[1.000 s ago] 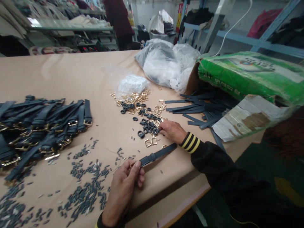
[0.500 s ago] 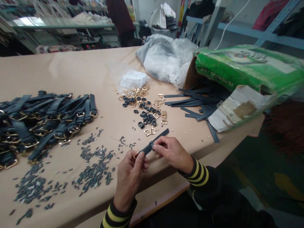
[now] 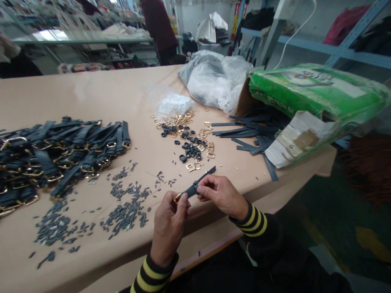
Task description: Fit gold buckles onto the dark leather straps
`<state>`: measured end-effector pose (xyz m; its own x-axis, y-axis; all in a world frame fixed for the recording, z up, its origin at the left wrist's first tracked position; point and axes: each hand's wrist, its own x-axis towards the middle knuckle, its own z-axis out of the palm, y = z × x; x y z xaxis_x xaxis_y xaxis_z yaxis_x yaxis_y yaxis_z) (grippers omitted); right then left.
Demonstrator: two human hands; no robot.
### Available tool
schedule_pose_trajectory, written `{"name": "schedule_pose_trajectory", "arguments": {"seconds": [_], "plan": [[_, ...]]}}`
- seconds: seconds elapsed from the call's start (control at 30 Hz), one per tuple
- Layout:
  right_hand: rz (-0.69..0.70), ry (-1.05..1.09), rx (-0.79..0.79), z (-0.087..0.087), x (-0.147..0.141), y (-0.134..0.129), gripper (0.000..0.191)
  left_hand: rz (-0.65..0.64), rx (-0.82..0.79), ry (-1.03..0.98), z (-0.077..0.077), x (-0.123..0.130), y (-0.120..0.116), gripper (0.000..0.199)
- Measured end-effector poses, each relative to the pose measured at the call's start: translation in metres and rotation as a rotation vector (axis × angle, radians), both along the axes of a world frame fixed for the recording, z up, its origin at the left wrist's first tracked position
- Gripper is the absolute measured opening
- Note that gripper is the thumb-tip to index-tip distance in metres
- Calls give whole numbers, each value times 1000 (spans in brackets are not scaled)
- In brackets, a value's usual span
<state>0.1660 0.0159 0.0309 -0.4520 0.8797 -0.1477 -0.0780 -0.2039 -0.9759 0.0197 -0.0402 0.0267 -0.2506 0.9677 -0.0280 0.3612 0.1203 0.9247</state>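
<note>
A dark strap point(image 3: 192, 190) with a gold buckle point(image 3: 177, 198) at its near end is held between my two hands, just above the table's front edge. My left hand point(image 3: 171, 219) pinches the buckle end between thumb and fingers. Further along the strap, my right hand point(image 3: 221, 193) is closed on it around a small dark band, perhaps a keeper loop; the fingertips hide part of it. The strap's free end points up and to the right. Beyond the hands lie loose gold buckles point(image 3: 210, 155) and a pile of dark keeper loops point(image 3: 192, 150).
Finished-looking buckled straps point(image 3: 79, 142) are heaped at the left. Small dark pieces point(image 3: 125, 215) are scattered in front of them. Plain strips point(image 3: 238, 133) spill from a green box point(image 3: 305, 87) at the right. Plastic bags point(image 3: 214, 79) lie at the back; a person point(image 3: 159, 28) stands beyond.
The camera view has shifted slightly, moving the table's contents a little to the right at the left side. Both hands keep their hold; the strap has turned slightly, showing more of the buckle.
</note>
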Motion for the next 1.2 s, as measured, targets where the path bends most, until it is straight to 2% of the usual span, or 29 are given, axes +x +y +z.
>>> {"name": "schedule_pose_trajectory", "arguments": {"seconds": [0.13, 0.23, 0.43, 0.53, 0.63, 0.8, 0.93, 1.03, 1.2], "plan": [[5, 11, 11, -1, 0, -2, 30, 53, 37, 179, 0, 3, -3, 18], [13, 12, -7, -2, 1, -2, 30, 40, 67, 261, 0, 5, -4, 17], [10, 82, -78, 0, 2, -1, 30, -156, 9, 103, 8, -1, -1, 20], [43, 89, -53, -2, 1, -2, 28, -196, -23, 33, 10, -3, 1, 21], [68, 81, 3, -6, -1, -3, 24, -178, -34, -26, 8, -1, 1, 20], [106, 86, -33, -8, -4, -3, 26, -85, 22, 13, 3, 8, -2, 24], [67, -89, 85, -5, -5, -5, 23, -59, 16, 85, 0, 11, -3, 27], [45, -169, 138, -3, -5, -6, 19, -89, -17, 108, -2, 8, -3, 27], [191, -228, 275, 2, 0, -3, 16, -169, -27, 101, -2, -3, -1, 16]]}}
